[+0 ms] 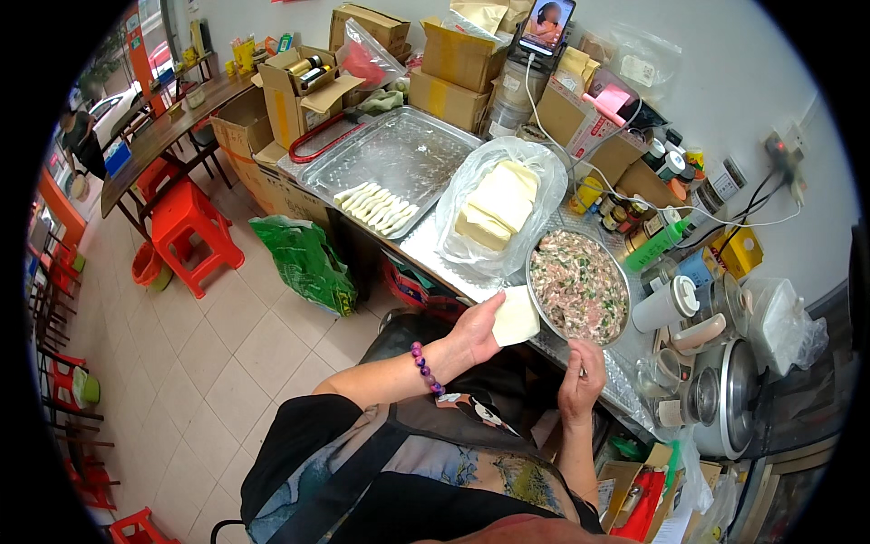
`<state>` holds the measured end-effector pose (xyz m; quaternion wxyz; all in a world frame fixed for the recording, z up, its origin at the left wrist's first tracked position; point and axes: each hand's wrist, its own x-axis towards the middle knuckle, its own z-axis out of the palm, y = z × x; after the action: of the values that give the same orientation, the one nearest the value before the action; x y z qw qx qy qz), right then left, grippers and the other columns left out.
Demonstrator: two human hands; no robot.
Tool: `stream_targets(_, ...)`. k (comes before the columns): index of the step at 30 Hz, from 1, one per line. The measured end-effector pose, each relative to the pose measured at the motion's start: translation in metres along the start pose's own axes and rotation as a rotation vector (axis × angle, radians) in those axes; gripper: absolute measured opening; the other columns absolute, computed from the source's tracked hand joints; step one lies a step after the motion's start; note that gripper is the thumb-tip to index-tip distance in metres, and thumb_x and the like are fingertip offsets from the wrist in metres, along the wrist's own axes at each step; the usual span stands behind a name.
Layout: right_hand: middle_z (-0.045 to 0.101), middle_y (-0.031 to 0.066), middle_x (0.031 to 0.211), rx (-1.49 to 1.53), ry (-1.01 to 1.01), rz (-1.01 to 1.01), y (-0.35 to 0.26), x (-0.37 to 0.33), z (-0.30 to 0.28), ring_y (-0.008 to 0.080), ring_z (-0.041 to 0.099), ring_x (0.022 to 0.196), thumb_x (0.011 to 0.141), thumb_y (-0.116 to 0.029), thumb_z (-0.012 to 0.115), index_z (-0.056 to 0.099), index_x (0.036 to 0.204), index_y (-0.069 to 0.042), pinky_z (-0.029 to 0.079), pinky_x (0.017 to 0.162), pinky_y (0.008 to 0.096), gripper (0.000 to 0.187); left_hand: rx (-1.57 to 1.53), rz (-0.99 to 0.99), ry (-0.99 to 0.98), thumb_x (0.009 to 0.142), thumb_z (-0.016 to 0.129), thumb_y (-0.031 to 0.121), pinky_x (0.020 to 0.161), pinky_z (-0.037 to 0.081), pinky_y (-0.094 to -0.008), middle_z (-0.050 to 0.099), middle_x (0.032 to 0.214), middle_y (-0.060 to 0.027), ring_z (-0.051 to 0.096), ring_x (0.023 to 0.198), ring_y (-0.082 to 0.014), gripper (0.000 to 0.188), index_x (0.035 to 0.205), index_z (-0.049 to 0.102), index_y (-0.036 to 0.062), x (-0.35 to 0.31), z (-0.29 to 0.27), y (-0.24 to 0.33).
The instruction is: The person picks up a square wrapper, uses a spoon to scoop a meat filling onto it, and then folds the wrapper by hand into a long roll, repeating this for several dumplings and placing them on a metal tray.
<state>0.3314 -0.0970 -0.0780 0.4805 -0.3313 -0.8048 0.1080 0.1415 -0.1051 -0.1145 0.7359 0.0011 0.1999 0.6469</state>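
Observation:
My left hand point(478, 330), with a beaded bracelet at the wrist, holds a single pale wonton wrapper point(517, 317) by its edge, near the table's front. To the right of it is a round metal bowl of minced meat filling point(580, 288) flecked with green. At the bowl's near rim my right hand point(581, 379) is closed around something thin, mostly hidden by the fingers. A stack of square wrappers point(497, 205) lies in an opened clear plastic bag behind the left hand. Folded wontons point(376, 208) sit in rows at the near corner of a metal tray point(399, 150).
A lit phone point(546, 27) stands at the back, its white cable crossing the jars. Cardboard boxes point(450, 77) line the wall. At right are a white cup point(666, 304), bottles and a large pot point(736, 399). Red stools point(188, 222) and a green bag point(304, 265) stand on the floor; a person is far left.

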Motion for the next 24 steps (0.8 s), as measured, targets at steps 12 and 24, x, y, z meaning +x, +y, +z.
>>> stream_targets(12,0.061,0.0150,0.089,0.099,0.002,0.096,0.004,-0.004,0.001,0.0279,0.057,0.084,0.086,-0.004,0.051,0.061,0.090,0.003,0.044,0.079,0.0340,0.013,-0.020,-0.014,-0.044,0.097,0.030,0.027,0.094,0.042,-0.0428,0.053,0.119,-0.0127,0.053,0.108,-0.0271,0.039,0.124,0.042,0.0005,0.005,-0.009,-0.003)
stream_targets(24,0.059,0.0076,0.090,0.400,0.075,0.369,0.008,-0.008,0.006,0.0119,0.052,0.079,0.091,-0.010,0.046,0.060,0.090,0.004,0.039,0.069,0.0215,0.020,0.015,-0.120,-0.078,0.094,0.038,0.023,0.099,0.038,-0.0436,0.050,0.123,-0.0151,0.050,0.113,-0.0293,0.039,0.126,0.040,-0.0003,-0.008,0.003,0.003)
